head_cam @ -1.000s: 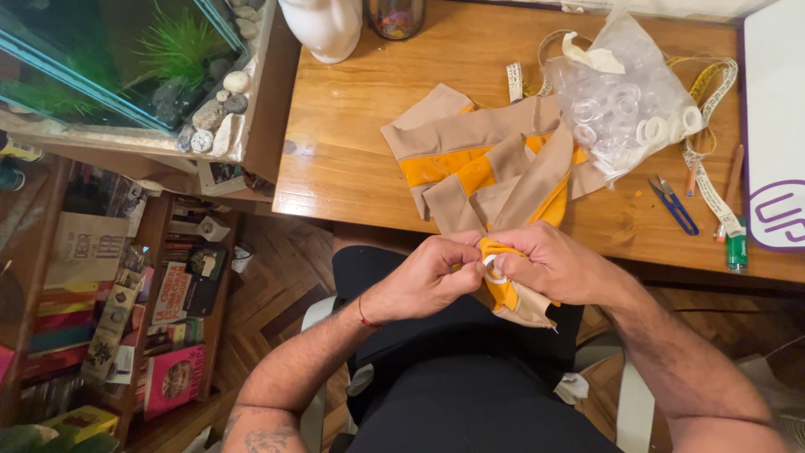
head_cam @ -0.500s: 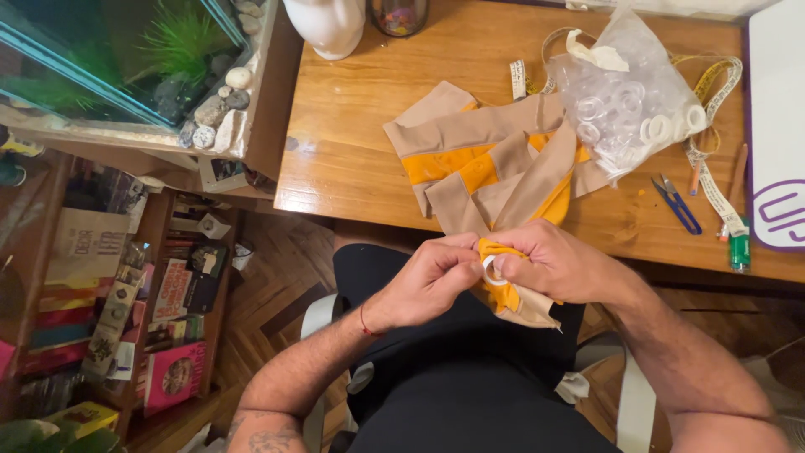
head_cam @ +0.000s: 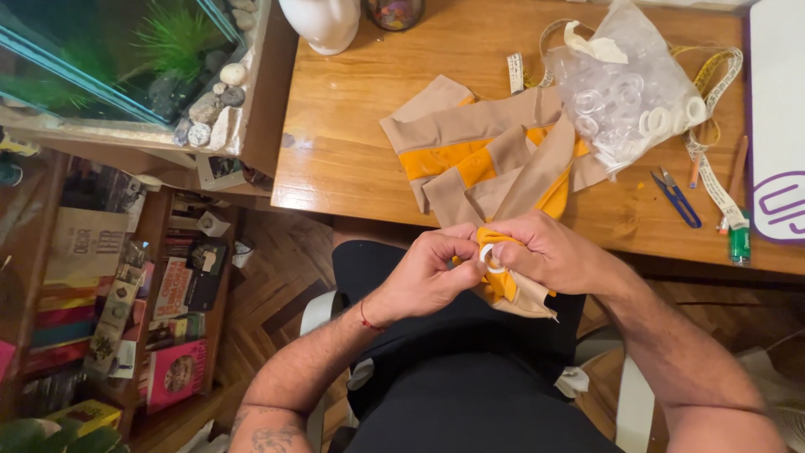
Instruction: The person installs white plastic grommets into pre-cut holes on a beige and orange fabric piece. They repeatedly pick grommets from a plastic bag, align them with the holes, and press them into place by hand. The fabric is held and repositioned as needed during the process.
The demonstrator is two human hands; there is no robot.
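a home corner seen from above: at far left a bookshelf (head_cam: 109, 310) packed with books, above it a glass aquarium (head_cam: 117, 67) with green plants and stones, then a varnished wooden table (head_cam: 352, 143). below the table edge, over the lap, the left hand (head_cam: 428, 273) is closed in a pinch on a small white ring (head_cam: 489, 257) and the yellow fold it sits on. the tan and yellow fabric (head_cam: 478, 159) runs its long axis up and away from that pinch onto the table. the right hand (head_cam: 553, 252) touches the left, fingers clamped around the bunched cloth beside the ring. further right lie a clear bag of rings (head_cam: 625, 92), blue snips (head_cam: 675, 197) and a measuring tape (head_cam: 713, 176).
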